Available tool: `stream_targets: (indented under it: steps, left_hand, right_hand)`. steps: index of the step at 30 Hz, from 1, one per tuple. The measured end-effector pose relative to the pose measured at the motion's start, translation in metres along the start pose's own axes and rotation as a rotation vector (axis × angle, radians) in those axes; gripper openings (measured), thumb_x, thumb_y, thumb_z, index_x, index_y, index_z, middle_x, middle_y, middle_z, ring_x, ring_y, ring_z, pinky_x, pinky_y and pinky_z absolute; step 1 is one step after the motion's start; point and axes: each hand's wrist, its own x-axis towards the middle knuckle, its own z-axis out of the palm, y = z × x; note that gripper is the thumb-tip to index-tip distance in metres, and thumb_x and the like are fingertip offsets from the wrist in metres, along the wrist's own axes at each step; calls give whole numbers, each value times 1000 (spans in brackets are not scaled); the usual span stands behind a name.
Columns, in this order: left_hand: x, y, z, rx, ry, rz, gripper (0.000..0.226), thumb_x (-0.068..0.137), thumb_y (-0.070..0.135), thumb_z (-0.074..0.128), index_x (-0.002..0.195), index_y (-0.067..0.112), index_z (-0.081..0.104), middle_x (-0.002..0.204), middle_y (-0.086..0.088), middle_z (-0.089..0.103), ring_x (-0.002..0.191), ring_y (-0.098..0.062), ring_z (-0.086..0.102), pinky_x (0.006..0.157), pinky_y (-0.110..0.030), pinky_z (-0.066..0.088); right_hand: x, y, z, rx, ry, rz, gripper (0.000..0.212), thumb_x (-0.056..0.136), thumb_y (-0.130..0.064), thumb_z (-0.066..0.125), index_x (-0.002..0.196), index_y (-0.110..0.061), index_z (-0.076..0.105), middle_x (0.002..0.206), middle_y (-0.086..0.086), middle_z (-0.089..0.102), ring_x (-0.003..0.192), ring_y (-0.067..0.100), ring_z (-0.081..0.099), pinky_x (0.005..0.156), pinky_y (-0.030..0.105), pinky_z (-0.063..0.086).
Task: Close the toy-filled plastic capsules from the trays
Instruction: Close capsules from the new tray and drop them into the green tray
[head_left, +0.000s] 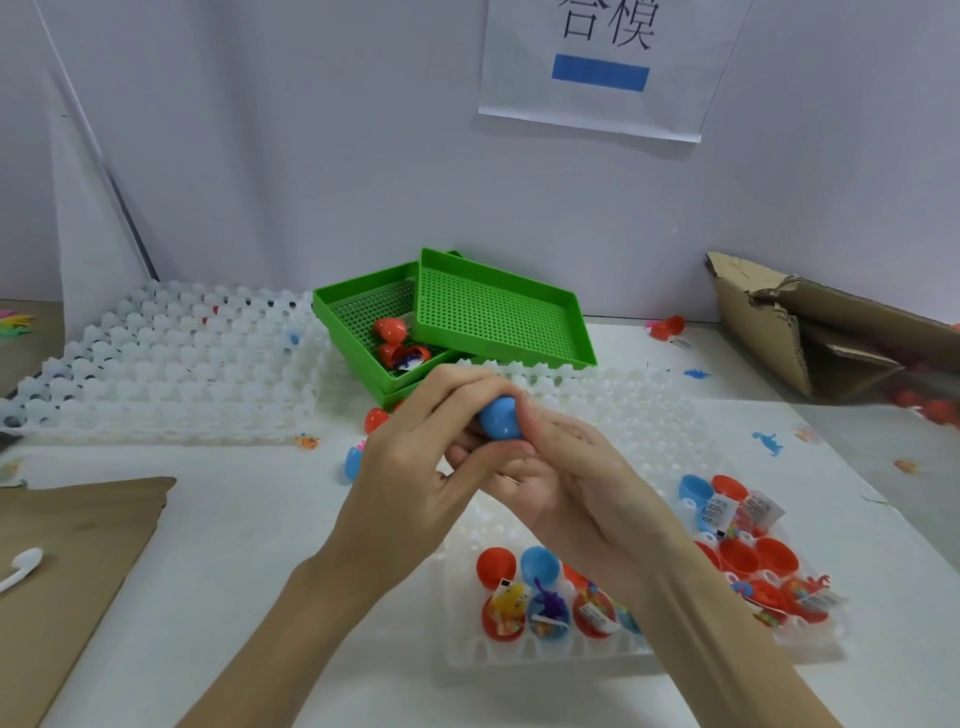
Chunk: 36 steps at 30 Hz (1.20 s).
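Hands (415, 462) (566, 478) grip blue capsule (501, 418), rounded end up.

Smooth, glossy plastic blue capsule (500, 420); perforated matt green plastic trays (498, 312); translucent white cell trays (171, 364), probably soft plastic; torn rough cardboard box (810, 332).

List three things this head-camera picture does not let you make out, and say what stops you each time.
1. Whether the blue capsule is snapped shut: the left hand and right hand cover its seam.
2. The wall sign: the top edge cuts off its characters.
3. What the cardboard box holds: the right edge crops it, and the red things beside it are blurred.
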Motion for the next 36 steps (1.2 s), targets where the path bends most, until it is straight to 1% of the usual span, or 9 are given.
stream_targets:
  steps: [5, 13, 19, 23, 26, 29, 31, 34, 36]
  left_hand:
    - [-2, 1, 2, -14, 25, -69, 29, 97, 29, 70, 122, 15, 67, 120, 6, 60, 119, -16, 60, 100, -16, 43]
    - [0, 8, -1, 184, 134, 61, 37, 95, 33, 71, 115, 2, 73, 116, -1, 68, 117, -5, 61, 98, -13, 47]
    - [-2, 11, -3, 294, 120, 143, 43, 104, 37, 59, 116, -2, 73, 116, -8, 70, 107, -15, 68, 95, -18, 54]
    - [-2, 9, -3, 234, 109, 107, 36, 103, 27, 62, 120, -3, 72, 119, -7, 70, 112, -18, 68, 95, -25, 56]
    - [2, 7, -4, 65, 46, 7, 36, 102, 28, 61, 127, 4, 70, 125, -1, 67, 123, -15, 63, 104, -24, 49]
    - [3, 9, -3, -195, -91, -192, 42, 110, 31, 41, 145, 13, 57, 145, 4, 59, 140, -23, 51, 114, -30, 40]
    - [3, 12, -1, -356, -57, -322, 42, 112, 32, 33, 146, 18, 55, 146, 3, 57, 141, -25, 50, 113, -31, 42]
    - [7, 15, -1, -514, 81, -539, 37, 102, 42, 55, 126, 17, 66, 117, 1, 71, 112, -19, 70, 92, -23, 54]
    - [8, 13, 2, -590, 42, -667, 39, 91, 43, 75, 116, 13, 68, 103, -4, 76, 98, -21, 75, 85, -22, 57]
  right_hand:
    - [-1, -3, 2, -18, -26, 5, 54, 100, -21, 54, 136, 19, 49, 139, 36, 56, 132, 42, 57, 110, 42, 49]
    - [1, 3, -4, -32, -108, -23, 54, 103, -29, 58, 133, 16, 55, 133, 33, 60, 130, 41, 59, 115, 45, 44]
    - [5, 10, -9, -21, -132, -32, 49, 100, -36, 63, 127, 4, 66, 122, 22, 68, 119, 32, 67, 108, 42, 50]
    - [6, 12, -9, -26, -96, -63, 47, 96, -40, 67, 120, 0, 71, 107, 13, 73, 115, 29, 69, 105, 40, 52]
    - [5, 12, -6, -82, 8, -113, 51, 90, -44, 73, 117, 0, 74, 115, 23, 73, 116, 37, 69, 97, 37, 56]
    - [2, 7, -5, -409, 185, -285, 39, 88, -42, 77, 115, -15, 78, 109, 13, 78, 104, 30, 76, 87, 30, 60]
    - [1, 6, -7, -785, 365, -449, 35, 84, -38, 83, 114, -21, 77, 100, 1, 79, 93, 21, 77, 81, 27, 61]
    - [0, 9, -12, -1244, 523, -610, 43, 77, -35, 89, 113, -18, 73, 93, -10, 73, 82, 13, 69, 75, 21, 55]
    - [1, 11, -15, -1398, 536, -638, 43, 78, -29, 90, 113, -15, 71, 94, -7, 69, 77, 11, 61, 73, 19, 51]
